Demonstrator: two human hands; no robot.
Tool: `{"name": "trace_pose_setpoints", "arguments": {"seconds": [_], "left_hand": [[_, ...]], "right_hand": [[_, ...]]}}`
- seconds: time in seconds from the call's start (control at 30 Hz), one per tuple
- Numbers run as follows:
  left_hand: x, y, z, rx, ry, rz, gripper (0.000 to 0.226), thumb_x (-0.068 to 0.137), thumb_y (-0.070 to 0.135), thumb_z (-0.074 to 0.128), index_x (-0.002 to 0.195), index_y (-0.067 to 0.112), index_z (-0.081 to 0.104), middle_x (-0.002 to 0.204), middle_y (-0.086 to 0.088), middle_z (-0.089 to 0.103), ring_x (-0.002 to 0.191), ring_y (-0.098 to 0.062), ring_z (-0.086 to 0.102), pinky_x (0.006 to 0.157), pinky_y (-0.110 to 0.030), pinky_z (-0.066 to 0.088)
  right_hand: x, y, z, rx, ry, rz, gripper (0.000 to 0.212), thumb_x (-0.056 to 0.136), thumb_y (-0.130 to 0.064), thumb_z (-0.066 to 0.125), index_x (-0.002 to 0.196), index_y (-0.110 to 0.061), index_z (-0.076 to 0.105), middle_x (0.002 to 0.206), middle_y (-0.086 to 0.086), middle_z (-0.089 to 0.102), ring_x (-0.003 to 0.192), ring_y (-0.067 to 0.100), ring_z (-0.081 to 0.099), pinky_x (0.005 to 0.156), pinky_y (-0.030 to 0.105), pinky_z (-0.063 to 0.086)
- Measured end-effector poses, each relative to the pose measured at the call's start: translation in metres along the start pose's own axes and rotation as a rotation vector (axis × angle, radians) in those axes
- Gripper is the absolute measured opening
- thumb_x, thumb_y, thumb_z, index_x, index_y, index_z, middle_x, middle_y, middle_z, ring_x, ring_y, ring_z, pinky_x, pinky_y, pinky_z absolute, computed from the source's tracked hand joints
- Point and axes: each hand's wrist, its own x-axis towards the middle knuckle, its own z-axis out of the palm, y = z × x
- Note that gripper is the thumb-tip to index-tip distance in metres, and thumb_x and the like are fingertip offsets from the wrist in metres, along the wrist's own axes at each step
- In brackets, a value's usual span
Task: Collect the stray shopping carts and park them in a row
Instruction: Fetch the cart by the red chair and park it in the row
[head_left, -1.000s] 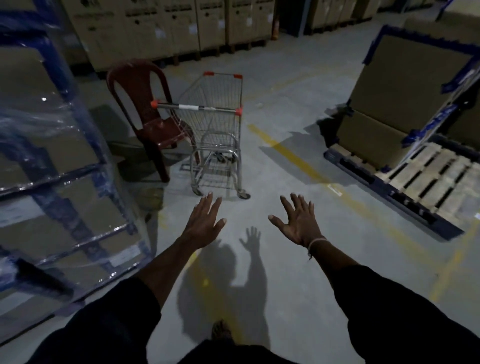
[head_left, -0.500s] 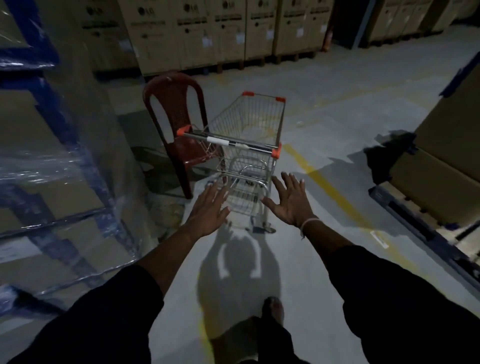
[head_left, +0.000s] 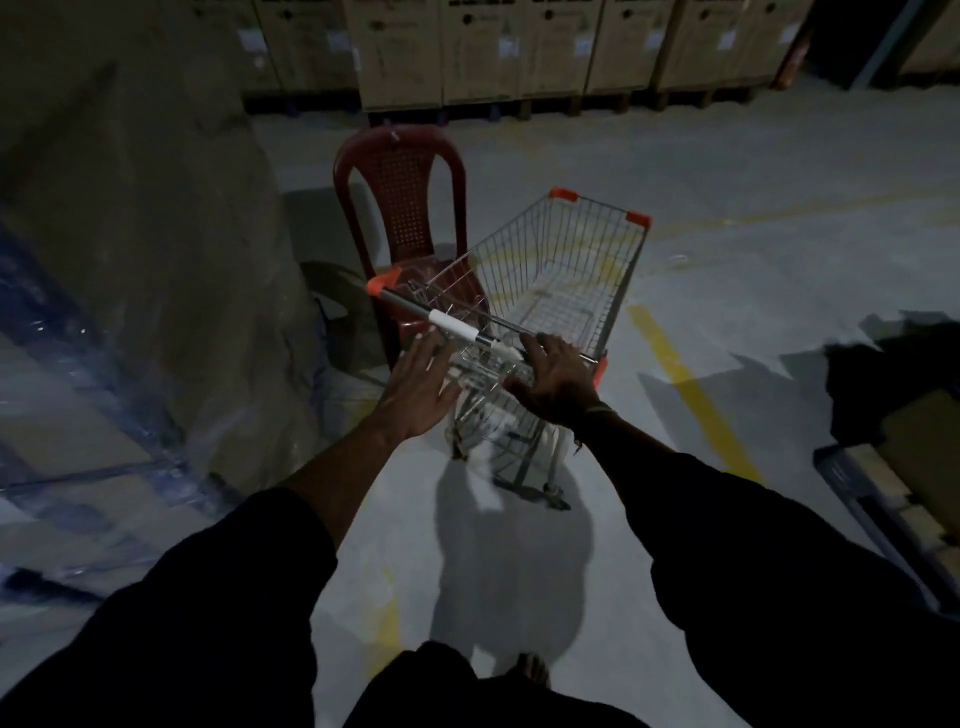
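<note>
Right hand (head_left: 553, 382) curled over cart (head_left: 561, 270) handle (head_left: 457, 327), gripping it. Left hand (head_left: 423, 384) flat and spread, just short of handle, holding nothing.

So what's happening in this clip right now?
A person in a dim warehouse has reached a stray shopping cart standing beside a red plastic chair. The right hand is curled over the cart's handle bar; the left hand is open, just short of it. The cart is empty.

The cardboard boxes (head_left: 545, 47) along the far wall carry printing and pale labels, all too blurred to read.
</note>
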Motion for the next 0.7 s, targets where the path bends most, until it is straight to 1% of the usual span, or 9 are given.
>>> {"name": "trace_pose_setpoints", "arguments": {"seconds": [0.1, 0.17, 0.2, 0.27, 0.33, 0.43, 0.53, 0.6, 0.7], "left_hand": [[0.037, -0.012, -0.005, -0.019, -0.011, 0.011, 0.081, 0.098, 0.063, 0.023, 0.163, 0.016, 0.023, 0.17, -0.018, 0.016, 0.157, -0.039, 0.013, 0.124, -0.06, 0.021], [0.063, -0.02, -0.01, -0.021, -0.045, 0.005, 0.085, 0.095, 0.069, 0.018, 0.164, 0.019, 0.02, 0.171, -0.016, 0.013, 0.158, -0.037, 0.008, 0.126, -0.056, 0.014], [0.077, -0.029, -0.009, -0.016, -0.049, 0.012, 0.086, 0.095, 0.072, 0.016, 0.163, 0.02, 0.023, 0.171, -0.015, 0.017, 0.158, -0.037, 0.01, 0.126, -0.056, 0.014], [0.1, -0.046, -0.004, 0.004, -0.052, 0.05, 0.084, 0.098, 0.076, 0.014, 0.156, 0.02, 0.038, 0.161, -0.015, 0.038, 0.152, -0.041, 0.027, 0.122, -0.061, 0.025], [0.118, -0.06, 0.003, 0.005, -0.048, 0.072, 0.085, 0.097, 0.08, 0.016, 0.141, 0.018, 0.054, 0.144, -0.012, 0.055, 0.14, -0.04, 0.043, 0.113, -0.061, 0.035], [0.134, -0.064, -0.003, 0.056, -0.063, 0.125, 0.076, 0.097, 0.077, 0.028, 0.126, 0.017, 0.065, 0.129, -0.011, 0.063, 0.128, -0.036, 0.051, 0.113, -0.052, 0.027], [0.148, -0.07, -0.003, 0.12, -0.107, 0.167, 0.07, 0.093, 0.077, 0.037, 0.122, 0.02, 0.065, 0.125, -0.011, 0.065, 0.125, -0.034, 0.054, 0.115, -0.054, 0.02], [0.155, -0.073, -0.001, 0.182, -0.139, 0.16, 0.078, 0.089, 0.088, 0.028, 0.119, 0.026, 0.063, 0.119, -0.008, 0.068, 0.121, -0.033, 0.058, 0.116, -0.058, 0.019], [0.157, -0.066, -0.005, 0.197, -0.179, 0.16, 0.069, 0.083, 0.094, 0.031, 0.088, 0.03, 0.057, 0.098, -0.004, 0.071, 0.107, -0.031, 0.064, 0.112, -0.058, 0.027]], "right_hand": [[0.036, -0.001, 0.011, 0.107, -0.083, 0.028, 0.093, 0.096, -0.073, 0.045, 0.164, -0.011, 0.027, 0.151, 0.028, 0.048, 0.137, 0.046, 0.048, 0.112, 0.054, 0.042], [0.054, -0.005, 0.014, 0.18, -0.134, 0.084, 0.09, 0.098, -0.071, 0.047, 0.165, -0.016, 0.025, 0.149, 0.023, 0.054, 0.131, 0.044, 0.056, 0.106, 0.056, 0.049], [0.062, -0.006, 0.016, 0.202, -0.16, 0.099, 0.086, 0.097, -0.07, 0.049, 0.164, -0.02, 0.026, 0.148, 0.017, 0.057, 0.128, 0.041, 0.06, 0.104, 0.055, 0.051], [0.063, -0.016, 0.012, 0.175, -0.182, 0.116, 0.077, 0.097, -0.074, 0.044, 0.155, -0.024, 0.041, 0.141, 0.01, 0.063, 0.119, 0.034, 0.065, 0.1, 0.051, 0.054], [0.06, -0.019, 0.005, 0.1, -0.182, 0.161, 0.066, 0.1, -0.075, 0.038, 0.142, -0.026, 0.054, 0.131, 0.007, 0.068, 0.115, 0.031, 0.065, 0.103, 0.048, 0.049], [0.052, -0.024, -0.012, 0.072, -0.197, 0.303, 0.067, 0.099, -0.079, 0.031, 0.128, -0.031, 0.068, 0.122, -0.003, 0.073, 0.12, 0.023, 0.063, 0.117, 0.054, 0.023], [0.055, -0.029, -0.015, 0.028, -0.202, 0.359, 0.072, 0.1, -0.076, 0.034, 0.112, -0.019, 0.075, 0.115, 0.005, 0.075, 0.118, 0.029, 0.066, 0.11, 0.055, 0.035], [0.058, -0.029, -0.012, 0.014, -0.203, 0.399, 0.076, 0.098, -0.079, 0.035, 0.107, -0.016, 0.077, 0.108, 0.007, 0.076, 0.113, 0.029, 0.068, 0.109, 0.054, 0.038], [0.061, -0.021, -0.002, 0.021, -0.212, 0.419, 0.09, 0.089, -0.09, 0.03, 0.092, -0.014, 0.077, 0.082, 0.007, 0.069, 0.091, 0.029, 0.07, 0.098, 0.045, 0.052]]}}
